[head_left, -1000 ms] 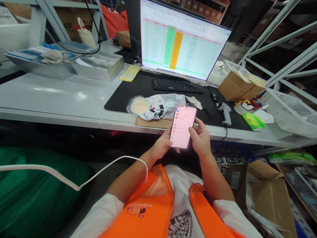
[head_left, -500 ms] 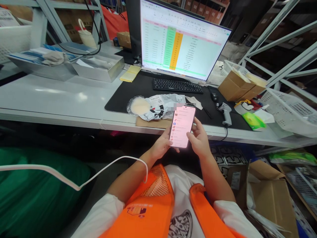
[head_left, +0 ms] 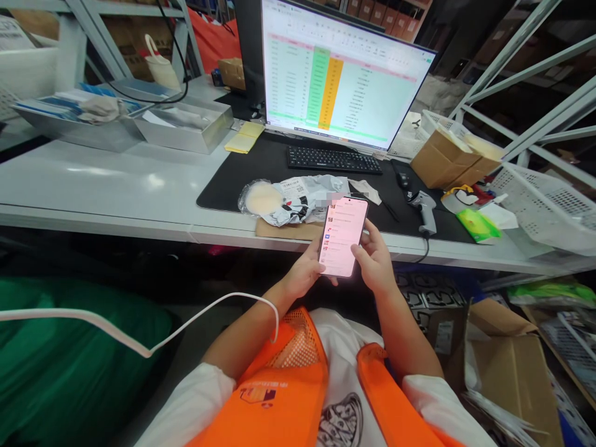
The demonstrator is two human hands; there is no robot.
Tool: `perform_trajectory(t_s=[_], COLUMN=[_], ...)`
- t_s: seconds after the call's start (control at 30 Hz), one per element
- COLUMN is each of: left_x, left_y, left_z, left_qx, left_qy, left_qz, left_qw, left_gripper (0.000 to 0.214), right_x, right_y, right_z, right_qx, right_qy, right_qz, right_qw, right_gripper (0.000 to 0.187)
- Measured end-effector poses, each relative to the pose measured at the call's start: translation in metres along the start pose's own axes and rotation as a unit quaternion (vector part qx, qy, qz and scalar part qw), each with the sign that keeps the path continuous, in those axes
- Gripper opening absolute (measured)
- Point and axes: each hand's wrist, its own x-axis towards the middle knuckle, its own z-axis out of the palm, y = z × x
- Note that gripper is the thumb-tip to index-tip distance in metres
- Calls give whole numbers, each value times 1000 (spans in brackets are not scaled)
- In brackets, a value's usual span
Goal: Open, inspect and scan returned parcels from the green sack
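A smartphone (head_left: 343, 239) with a lit pink list on its screen is held upright just in front of the desk's edge. My left hand (head_left: 305, 268) grips its lower left side, thumb at the screen's corner. My right hand (head_left: 374, 261) is closed around the right side, its thumb at the screen's edge. Behind the phone, a crumpled grey plastic mailing bag (head_left: 298, 192) lies on the black desk mat (head_left: 223, 186). A round cream-coloured item in clear wrap (head_left: 262, 198) rests at the bag's left end. A piece of brown cardboard (head_left: 288, 230) sits under them.
A monitor (head_left: 349, 74) shows a spreadsheet behind a black keyboard (head_left: 334, 161). To the right are a mouse (head_left: 403, 180), a barcode scanner (head_left: 423, 212) and a white basket (head_left: 549, 205). Paper-filled trays (head_left: 186, 127) stand left. A white cable (head_left: 186, 320) crosses in front of my left forearm.
The list on the phone screen has scrolled slightly. My hands and the phone stay in nearly the same place.
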Motion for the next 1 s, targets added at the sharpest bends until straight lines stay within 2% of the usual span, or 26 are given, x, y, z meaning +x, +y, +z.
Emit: perform_trajectory(t_s=[0.37, 0.6, 0.73, 0.8, 0.93, 1.0], left_x=[0, 0, 0, 0, 0, 0], left_y=[1, 1, 0, 1, 1, 0], left_z=[2, 1, -1, -1, 0, 1], left_qx=[1, 8, 10, 7, 7, 7], left_qy=[8, 7, 10, 11, 13, 8], left_qz=[-1, -4, 1, 4, 5, 1], left_qw=[1000, 1000, 1000, 1000, 1000, 1000], left_gripper=[93, 98, 101, 99, 97, 97], right_x=[0, 0, -1, -2, -1, 0], right_y=[-2, -2, 0, 0, 0, -1], right_z=[1, 0, -7, -9, -4, -1], right_qx=[-1, -10, 4, 12, -6, -1], right_qy=[6, 7, -83, -105, -42, -7], right_qz=[4, 1, -12, -15, -25, -32], right_qw=[1000, 1000, 996, 994, 999, 999], right_gripper=[69, 68, 94, 96, 81, 79])
